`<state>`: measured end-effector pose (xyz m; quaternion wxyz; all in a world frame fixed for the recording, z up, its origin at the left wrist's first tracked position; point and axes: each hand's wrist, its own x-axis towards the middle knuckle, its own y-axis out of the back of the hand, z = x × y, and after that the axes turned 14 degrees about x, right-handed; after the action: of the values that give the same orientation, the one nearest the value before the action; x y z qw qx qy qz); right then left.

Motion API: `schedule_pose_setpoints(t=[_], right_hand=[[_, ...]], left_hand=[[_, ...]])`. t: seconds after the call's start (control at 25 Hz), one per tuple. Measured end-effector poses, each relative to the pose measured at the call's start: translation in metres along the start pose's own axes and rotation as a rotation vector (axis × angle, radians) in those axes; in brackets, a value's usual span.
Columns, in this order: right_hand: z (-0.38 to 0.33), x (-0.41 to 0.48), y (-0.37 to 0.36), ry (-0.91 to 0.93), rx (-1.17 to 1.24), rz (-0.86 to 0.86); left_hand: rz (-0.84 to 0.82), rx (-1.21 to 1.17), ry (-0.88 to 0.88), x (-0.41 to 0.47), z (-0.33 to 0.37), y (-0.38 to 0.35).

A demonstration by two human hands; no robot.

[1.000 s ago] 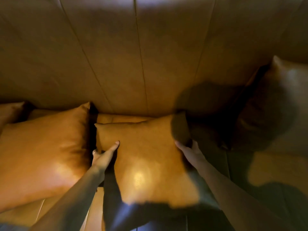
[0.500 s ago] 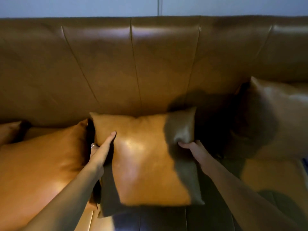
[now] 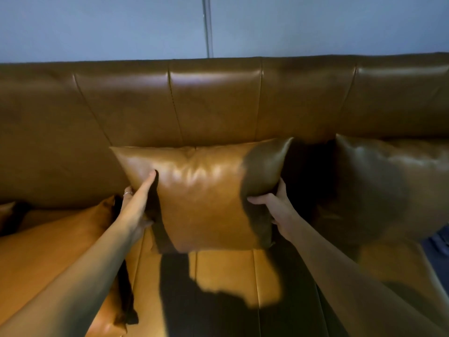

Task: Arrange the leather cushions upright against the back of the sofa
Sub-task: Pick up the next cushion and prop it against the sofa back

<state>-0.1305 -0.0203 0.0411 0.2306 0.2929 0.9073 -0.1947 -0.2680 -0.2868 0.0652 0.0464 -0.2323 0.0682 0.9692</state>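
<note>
A tan leather cushion stands nearly upright in the middle, its top edge leaning on the sofa back. My left hand grips its left edge, thumb across the front. My right hand holds its right edge, fingers tucked behind. Another tan cushion lies tilted on the seat at the left. A darker, shaded cushion stands against the sofa back at the right.
The sofa seat stretches in front of the middle cushion, partly under my shadow. A blue-grey wall rises behind the sofa, with a thin vertical strip on it. A small cushion corner shows at the far left.
Both hands have lifted the middle cushion from lying flat on the seat to standing against the sofa back. My view has tilted up, so the wall shows now.
</note>
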Motion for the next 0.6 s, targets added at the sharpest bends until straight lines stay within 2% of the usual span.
schedule_pose_setpoints(t=[0.24, 0.4, 0.6], right_hand=[[-0.01, 0.001, 0.007, 0.051, 0.047, -0.001], [-0.016, 0.015, 0.003, 0.041, -0.113, 0.067], [-0.027, 0.018, 0.003, 0.128, -0.339, 0.114]], left_hand=[[0.061, -0.059, -0.018, 0.0, 0.004, -0.013], [0.07, -0.018, -0.007, 0.004, 0.005, -0.02], [0.092, 0.027, 0.007, 0.006, 0.009, -0.024]])
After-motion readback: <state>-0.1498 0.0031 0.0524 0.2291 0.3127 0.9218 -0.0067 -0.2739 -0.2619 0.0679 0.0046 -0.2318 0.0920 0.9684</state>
